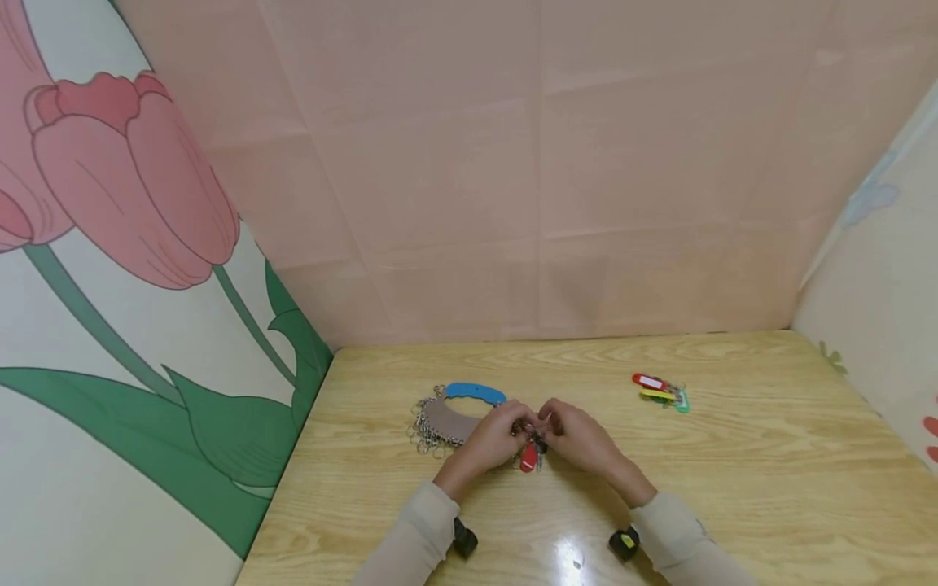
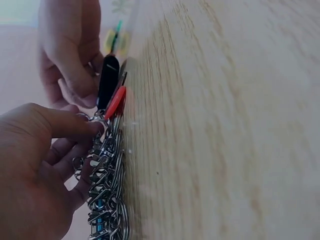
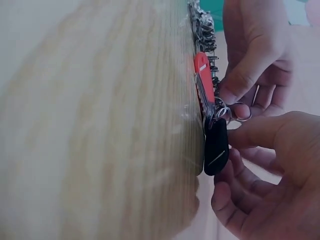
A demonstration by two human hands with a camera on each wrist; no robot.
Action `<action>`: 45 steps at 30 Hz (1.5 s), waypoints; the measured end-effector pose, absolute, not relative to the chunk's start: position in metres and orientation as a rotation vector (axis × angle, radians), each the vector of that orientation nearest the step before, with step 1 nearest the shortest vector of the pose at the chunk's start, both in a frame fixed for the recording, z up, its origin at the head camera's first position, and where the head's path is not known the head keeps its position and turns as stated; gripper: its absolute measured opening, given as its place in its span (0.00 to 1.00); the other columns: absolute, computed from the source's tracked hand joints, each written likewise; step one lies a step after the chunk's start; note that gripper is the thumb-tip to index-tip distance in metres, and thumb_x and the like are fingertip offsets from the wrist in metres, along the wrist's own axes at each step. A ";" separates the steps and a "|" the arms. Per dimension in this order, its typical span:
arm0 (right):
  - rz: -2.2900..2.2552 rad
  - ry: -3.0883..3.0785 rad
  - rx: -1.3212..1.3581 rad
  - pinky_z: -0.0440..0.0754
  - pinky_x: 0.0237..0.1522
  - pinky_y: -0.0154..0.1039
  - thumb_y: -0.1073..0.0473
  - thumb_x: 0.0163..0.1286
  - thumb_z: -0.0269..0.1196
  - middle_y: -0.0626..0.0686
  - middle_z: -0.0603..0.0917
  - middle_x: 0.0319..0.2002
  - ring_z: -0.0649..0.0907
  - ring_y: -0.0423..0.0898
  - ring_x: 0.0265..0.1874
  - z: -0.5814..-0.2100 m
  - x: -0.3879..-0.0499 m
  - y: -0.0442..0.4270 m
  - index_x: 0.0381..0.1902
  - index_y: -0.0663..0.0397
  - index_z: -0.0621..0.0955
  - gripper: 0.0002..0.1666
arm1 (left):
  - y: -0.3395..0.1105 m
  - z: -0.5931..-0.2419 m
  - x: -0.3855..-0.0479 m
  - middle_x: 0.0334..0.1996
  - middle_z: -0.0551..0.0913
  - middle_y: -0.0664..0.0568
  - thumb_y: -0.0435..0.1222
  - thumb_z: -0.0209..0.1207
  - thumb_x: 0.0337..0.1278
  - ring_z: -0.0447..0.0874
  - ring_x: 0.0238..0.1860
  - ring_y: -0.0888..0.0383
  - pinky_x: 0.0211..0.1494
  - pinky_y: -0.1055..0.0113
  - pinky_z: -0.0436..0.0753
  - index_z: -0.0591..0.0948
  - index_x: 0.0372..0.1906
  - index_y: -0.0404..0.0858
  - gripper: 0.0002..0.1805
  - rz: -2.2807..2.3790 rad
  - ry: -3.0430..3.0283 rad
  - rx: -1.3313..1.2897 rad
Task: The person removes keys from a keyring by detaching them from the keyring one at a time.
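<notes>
On the table lies a key holder [image 1: 447, 419] with a curved grey-brown plate, a blue handle [image 1: 475, 392] and many metal clips and rings along its edge. At its right end my left hand [image 1: 498, 431] pinches a metal ring [image 3: 222, 111] between thumb and fingers. My right hand [image 1: 580, 437] is close beside it, thumb and fingers curled at a black key tag [image 3: 216, 147], pinching it near its ring. A red key tag [image 1: 528, 457] and a key [image 3: 201, 95] hang next to the black one. The fingers partly hide the rings.
Several key tags, among them red [image 1: 649, 381], yellow [image 1: 657, 395] and green [image 1: 683, 400], lie in a small pile farther back on the right of the wooden table [image 1: 769, 472]. A pinkish wall sheet [image 1: 557, 203] stands behind, with printed panels at both sides.
</notes>
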State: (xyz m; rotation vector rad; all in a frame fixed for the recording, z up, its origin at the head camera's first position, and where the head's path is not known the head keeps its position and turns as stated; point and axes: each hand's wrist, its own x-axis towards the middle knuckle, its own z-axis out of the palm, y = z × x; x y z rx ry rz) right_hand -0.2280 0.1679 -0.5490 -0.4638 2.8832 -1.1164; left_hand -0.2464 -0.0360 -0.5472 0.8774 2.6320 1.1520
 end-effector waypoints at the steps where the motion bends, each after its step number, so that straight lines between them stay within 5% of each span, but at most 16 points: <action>1: -1.129 2.881 -0.485 0.78 0.34 0.38 0.68 0.68 0.70 0.47 0.83 0.32 0.80 0.40 0.31 -0.549 -0.229 0.168 0.46 0.53 0.85 0.10 | -0.036 -0.547 -0.246 0.47 0.84 0.53 0.26 0.63 0.71 0.82 0.46 0.65 0.51 0.72 0.82 0.87 0.52 0.44 0.13 1.147 2.633 0.874; 14: -1.135 2.875 -0.712 0.73 0.32 0.34 0.66 0.67 0.71 0.45 0.79 0.28 0.74 0.37 0.28 -0.549 -0.236 0.165 0.30 0.49 0.83 0.09 | -0.038 -0.551 -0.248 0.47 0.83 0.55 0.27 0.65 0.68 0.80 0.46 0.66 0.54 0.72 0.81 0.86 0.52 0.45 0.14 1.130 2.638 0.924; 24: -1.274 2.753 -0.577 0.74 0.30 0.32 0.61 0.74 0.68 0.45 0.83 0.29 0.76 0.37 0.27 -0.552 -0.237 0.168 0.36 0.53 0.85 0.04 | -0.036 -0.550 -0.247 0.48 0.82 0.55 0.32 0.68 0.70 0.80 0.46 0.66 0.53 0.73 0.81 0.85 0.57 0.45 0.14 1.132 2.627 0.931; 38: -1.393 2.620 -0.400 0.75 0.32 0.35 0.63 0.77 0.61 0.52 0.86 0.36 0.78 0.43 0.31 -0.545 -0.237 0.169 0.43 0.58 0.85 0.07 | -0.037 -0.548 -0.250 0.47 0.84 0.49 0.25 0.63 0.72 0.83 0.45 0.63 0.49 0.73 0.83 0.83 0.51 0.40 0.10 1.246 2.587 0.911; 45: -1.431 2.602 -0.352 0.76 0.30 0.34 0.64 0.77 0.60 0.52 0.84 0.31 0.78 0.40 0.27 -0.544 -0.238 0.169 0.43 0.57 0.85 0.07 | -0.037 -0.547 -0.250 0.49 0.83 0.48 0.27 0.62 0.73 0.84 0.47 0.60 0.51 0.72 0.83 0.83 0.52 0.40 0.09 1.239 2.594 0.871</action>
